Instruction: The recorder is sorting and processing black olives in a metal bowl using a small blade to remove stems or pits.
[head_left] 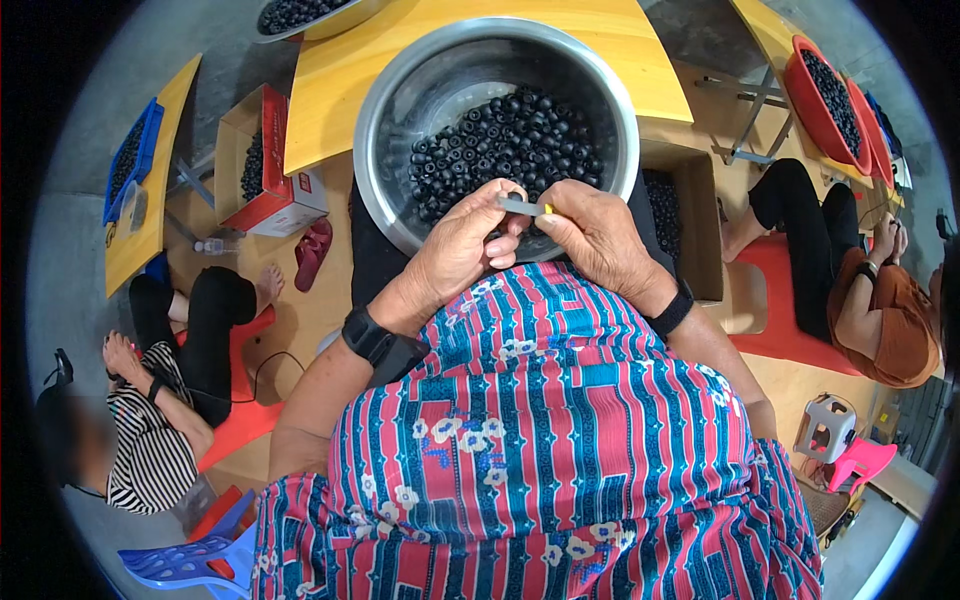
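A large steel bowl (368,130) sits in front of me, partly filled with small round black pieces (500,145), several of them showing a ring-shaped hollow. Over its near rim, my left hand (452,248) is closed in a pinch around one small black piece (516,196), mostly covered by the fingers. My right hand (602,232) is closed on a small knife with a short grey blade (520,207) and a bit of yellow at the grip. The blade lies across the left fingertips, close to the pinched piece; whether it touches the piece I cannot tell.
The bowl stands by a yellow table (320,100). Cardboard boxes of black pieces stand left (240,150) and right (700,230). Two people sit on red stools at either side, near a blue tray (145,150) and a red basin (800,80). Dark red slippers (313,255) lie on the floor.
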